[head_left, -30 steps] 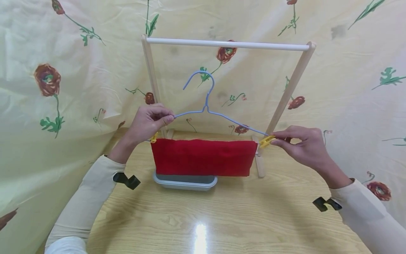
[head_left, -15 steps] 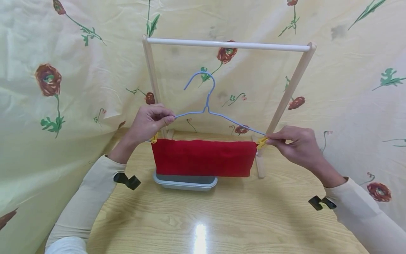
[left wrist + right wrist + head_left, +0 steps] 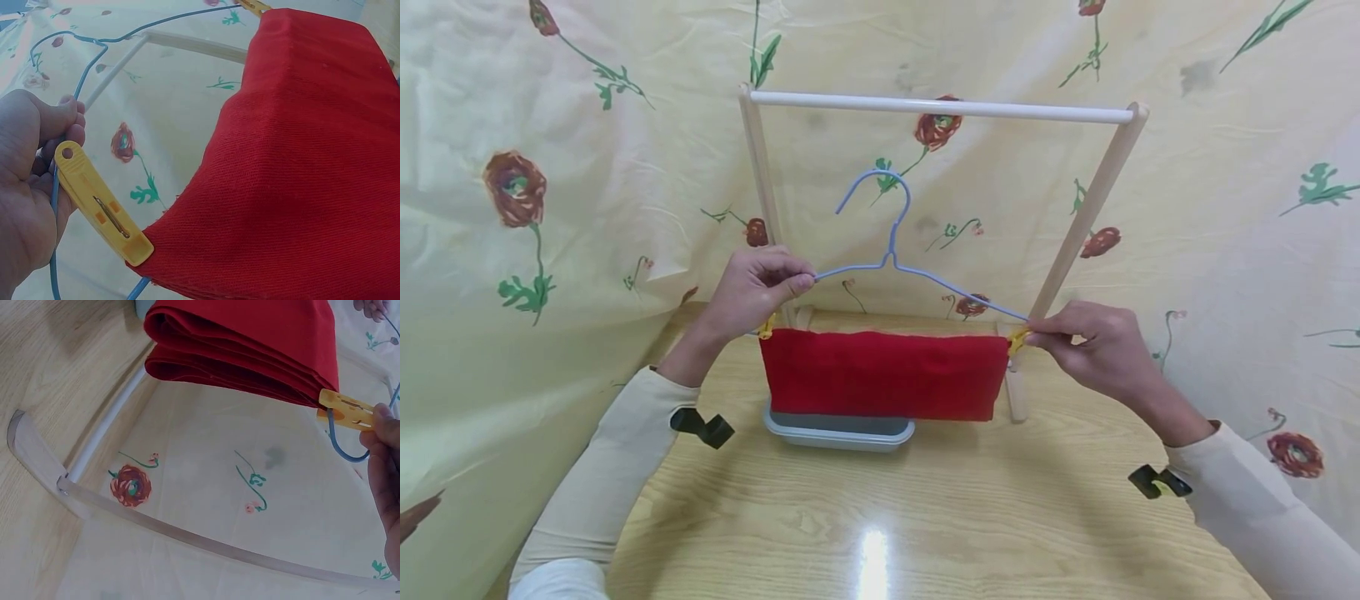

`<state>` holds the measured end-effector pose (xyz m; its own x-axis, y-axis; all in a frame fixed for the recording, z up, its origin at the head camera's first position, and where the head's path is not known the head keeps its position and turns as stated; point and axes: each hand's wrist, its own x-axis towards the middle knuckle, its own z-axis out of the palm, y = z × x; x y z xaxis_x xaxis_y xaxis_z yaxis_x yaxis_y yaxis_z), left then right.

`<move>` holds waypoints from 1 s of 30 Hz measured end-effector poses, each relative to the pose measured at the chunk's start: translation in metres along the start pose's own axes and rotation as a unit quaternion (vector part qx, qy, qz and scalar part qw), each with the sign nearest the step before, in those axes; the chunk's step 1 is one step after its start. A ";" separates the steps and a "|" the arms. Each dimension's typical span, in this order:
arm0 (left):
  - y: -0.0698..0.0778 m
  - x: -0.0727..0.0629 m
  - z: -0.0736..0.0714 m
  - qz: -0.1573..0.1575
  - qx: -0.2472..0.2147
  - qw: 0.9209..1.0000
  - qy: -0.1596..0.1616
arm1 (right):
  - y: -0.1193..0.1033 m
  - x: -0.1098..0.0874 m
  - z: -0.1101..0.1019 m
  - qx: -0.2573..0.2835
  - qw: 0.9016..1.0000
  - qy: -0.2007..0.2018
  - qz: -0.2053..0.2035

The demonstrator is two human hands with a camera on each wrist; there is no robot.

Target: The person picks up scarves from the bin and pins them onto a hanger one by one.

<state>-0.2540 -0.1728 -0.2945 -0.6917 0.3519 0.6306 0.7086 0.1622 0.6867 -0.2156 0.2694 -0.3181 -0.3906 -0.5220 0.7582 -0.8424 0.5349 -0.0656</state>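
A red folded cloth hangs from the lower bar of a blue wire hanger. My left hand pinches the hanger's left shoulder between thumb and fingers. Below those fingers, a yellow clothespin bites the cloth's left corner and the wire. At the opposite end my right hand pinches a second yellow clothespin by its tail. That clothespin's front end is at the cloth's layered right corner, beside the bent hanger wire. The lower bar is mostly hidden by the cloth.
Behind the hanger stands a wooden rack with a white top rail. A grey tray sits on the wood-grain table, partly beneath the cloth. Flower-printed sheeting covers the back and sides.
My right hand has moved slightly left, bringing its clothespin from just outside the cloth onto the right corner. The left hand keeps its hold on the hanger, nearly still.
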 end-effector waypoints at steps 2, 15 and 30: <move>0.000 0.000 0.000 -0.002 0.000 1.000 0.000 | 0.000 0.000 0.000 0.009 1.000 -0.003 0.006; -0.002 -0.001 -0.002 0.000 -0.003 1.000 0.000 | -0.003 -0.003 0.002 0.046 0.997 -0.011 0.067; -0.003 -0.001 -0.001 -0.004 0.002 1.000 0.003 | -0.006 -0.009 0.009 0.036 0.993 0.030 0.111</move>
<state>-0.2559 -0.1750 -0.2969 -0.6982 0.3442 0.6277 0.7036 0.1681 0.6905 -0.2107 0.2650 -0.3307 -0.5484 -0.3556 0.7568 -0.7633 0.5825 -0.2793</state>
